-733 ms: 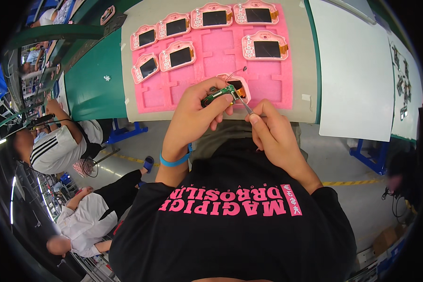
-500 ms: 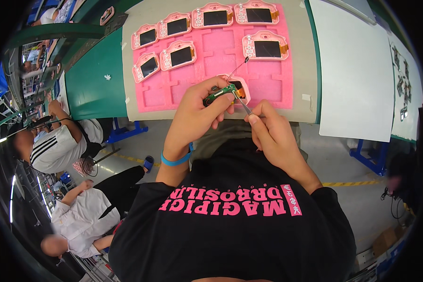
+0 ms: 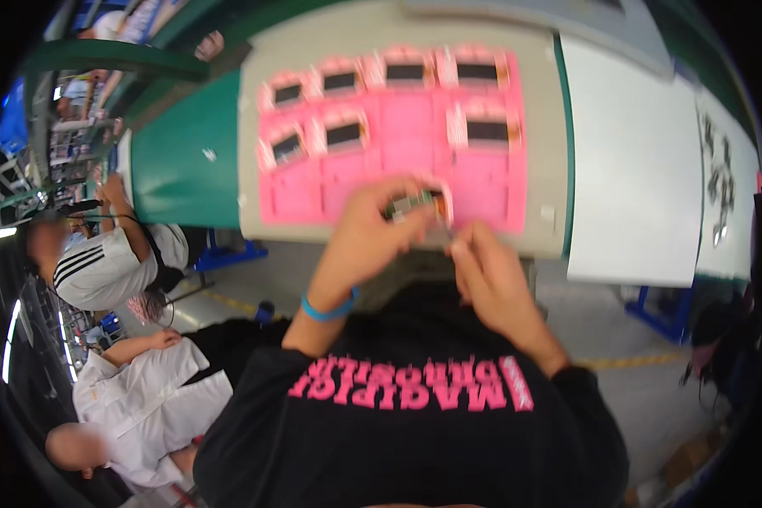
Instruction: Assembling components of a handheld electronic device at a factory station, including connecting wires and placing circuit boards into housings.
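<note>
A black top with long sleeves pushed up the forearms and pink block lettering across the chest is worn, and a blue wristband [image 3: 328,310] is seen behind the left hand [image 3: 372,233].

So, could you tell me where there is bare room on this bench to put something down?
The white sheet right of the pink tray looks bare, as does the green surface on its left. The tray's top rows are crowded with small screens.

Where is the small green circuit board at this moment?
In the head view, the green circuit board sits centre frame in the left hand, over the pink tray's near edge, with the right hand just right.
</note>
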Demonstrator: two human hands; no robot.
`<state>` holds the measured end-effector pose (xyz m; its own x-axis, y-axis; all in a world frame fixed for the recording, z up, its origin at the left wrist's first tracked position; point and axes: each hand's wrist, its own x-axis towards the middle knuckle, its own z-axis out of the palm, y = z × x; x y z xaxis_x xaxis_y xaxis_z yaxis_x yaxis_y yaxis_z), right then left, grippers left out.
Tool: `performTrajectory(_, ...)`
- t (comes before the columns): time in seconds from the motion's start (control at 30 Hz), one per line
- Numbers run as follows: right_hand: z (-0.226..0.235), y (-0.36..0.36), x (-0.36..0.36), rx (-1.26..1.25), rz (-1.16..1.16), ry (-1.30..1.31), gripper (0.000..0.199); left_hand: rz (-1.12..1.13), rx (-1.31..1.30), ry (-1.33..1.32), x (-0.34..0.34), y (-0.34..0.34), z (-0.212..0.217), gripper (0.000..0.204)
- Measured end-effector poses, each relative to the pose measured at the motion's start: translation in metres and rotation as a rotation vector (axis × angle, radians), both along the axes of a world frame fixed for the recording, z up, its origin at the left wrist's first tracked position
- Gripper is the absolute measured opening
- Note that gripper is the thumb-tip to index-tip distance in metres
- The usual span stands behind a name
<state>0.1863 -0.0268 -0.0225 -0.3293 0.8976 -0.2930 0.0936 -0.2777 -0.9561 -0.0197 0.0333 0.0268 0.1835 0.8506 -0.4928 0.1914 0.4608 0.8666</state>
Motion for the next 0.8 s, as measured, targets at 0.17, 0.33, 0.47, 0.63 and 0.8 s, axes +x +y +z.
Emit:
performTrajectory(0.17,0.0,-0.005,0.011,-0.063,0.01,-0.015,0.015,-0.058,0.245,0.083,0.008,-0.005,-0.028,0.009)
performTrajectory(0.33,0.034,0.007,0.037,-0.144,0.002,-0.002,0.007,-0.109,0.077,-0.043,0.015,0.009,0.002,0.012)
performTrajectory(0.47,0.039,0.01,0.04,0.232,-0.17,-0.214,0.015,-0.159,0.043,0.05,-0.002,0.018,0.029,0.031)
performTrajectory(0.63,0.017,0.049,-0.005,0.936,0.036,-0.294,0.026,-0.233,0.534,-0.007,-0.006,0.019,-0.044,0.036)
performTrajectory(0.8,-0.01,0.04,0.011,0.852,-0.051,-0.359,0.028,-0.19,0.252,-0.204,0.008,0.006,-0.01,0.037)
